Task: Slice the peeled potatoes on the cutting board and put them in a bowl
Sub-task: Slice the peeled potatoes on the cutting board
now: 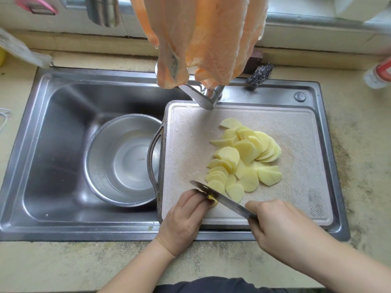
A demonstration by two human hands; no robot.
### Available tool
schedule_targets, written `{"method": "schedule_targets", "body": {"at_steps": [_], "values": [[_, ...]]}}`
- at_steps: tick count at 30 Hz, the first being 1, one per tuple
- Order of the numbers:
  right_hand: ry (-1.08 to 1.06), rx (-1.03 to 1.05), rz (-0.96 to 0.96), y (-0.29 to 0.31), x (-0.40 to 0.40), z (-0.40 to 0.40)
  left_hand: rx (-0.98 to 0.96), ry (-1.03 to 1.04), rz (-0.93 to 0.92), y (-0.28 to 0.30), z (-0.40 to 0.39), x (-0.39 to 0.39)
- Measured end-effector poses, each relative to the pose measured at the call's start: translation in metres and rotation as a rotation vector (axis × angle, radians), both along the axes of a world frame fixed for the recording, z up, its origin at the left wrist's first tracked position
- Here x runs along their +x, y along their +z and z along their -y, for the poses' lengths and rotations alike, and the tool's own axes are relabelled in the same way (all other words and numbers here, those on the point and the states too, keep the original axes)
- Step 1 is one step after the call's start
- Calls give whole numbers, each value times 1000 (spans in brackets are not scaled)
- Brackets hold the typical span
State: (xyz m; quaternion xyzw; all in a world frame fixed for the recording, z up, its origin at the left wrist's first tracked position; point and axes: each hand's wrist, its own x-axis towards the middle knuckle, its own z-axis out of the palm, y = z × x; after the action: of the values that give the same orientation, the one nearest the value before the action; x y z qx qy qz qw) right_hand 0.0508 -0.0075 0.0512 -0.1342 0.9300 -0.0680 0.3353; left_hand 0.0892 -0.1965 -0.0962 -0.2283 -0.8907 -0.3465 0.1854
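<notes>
Gripping the knife (pixel 222 200) by its handle, your right hand (pixel 281 227) is clenched round it at the near right corner of the cutting board (pixel 296 132), with the blade angled up and to the left across the board's near edge. Your left hand (pixel 186 216) sits at the board's near left corner, its fingers curled down onto a small remaining potato end (pixel 212 200), pinning it against the board right where the blade meets it. The potato slices (pixel 245 157) lie fanned and overlapping in the middle of the board, the nearest ones just beyond the blade. The board itself lies over the right half of the sink (pixel 53 144). The steel bowl (pixel 124 159) stands in the sink basin just left of the board, its rim tucked under the board's dark handle; it appears to hold a little clear water. Behind the board's far edge the tap (pixel 203 98) reaches over it, with an orange cloth (pixel 203 39) hanging above. A steel scourer (pixel 259 75) lies beyond the board's far side.
</notes>
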Motion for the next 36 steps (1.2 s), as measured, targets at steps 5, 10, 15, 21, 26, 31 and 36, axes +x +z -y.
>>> {"method": "schedule_targets", "body": {"at_steps": [5,10,15,21,26,31,36], "values": [[4,-15,14,-7,-2,7,-13,-2,-5,0,1,1],[20,-45,-7,-24,-7,16,-6,69,26,6,-4,5],[-19,-105,-7,-37,-15,29,20,54,71,7,-4,7],[-229,-241,120,-27,-33,25,43,23,89,5,-2,8],[-107,-111,5,2,-6,8,23,28,55,2,-3,7],[-55,-22,4,9,12,9,12,33,45,1,-2,6],[-86,17,52,7,18,13,4,36,48,1,-3,6]]}}
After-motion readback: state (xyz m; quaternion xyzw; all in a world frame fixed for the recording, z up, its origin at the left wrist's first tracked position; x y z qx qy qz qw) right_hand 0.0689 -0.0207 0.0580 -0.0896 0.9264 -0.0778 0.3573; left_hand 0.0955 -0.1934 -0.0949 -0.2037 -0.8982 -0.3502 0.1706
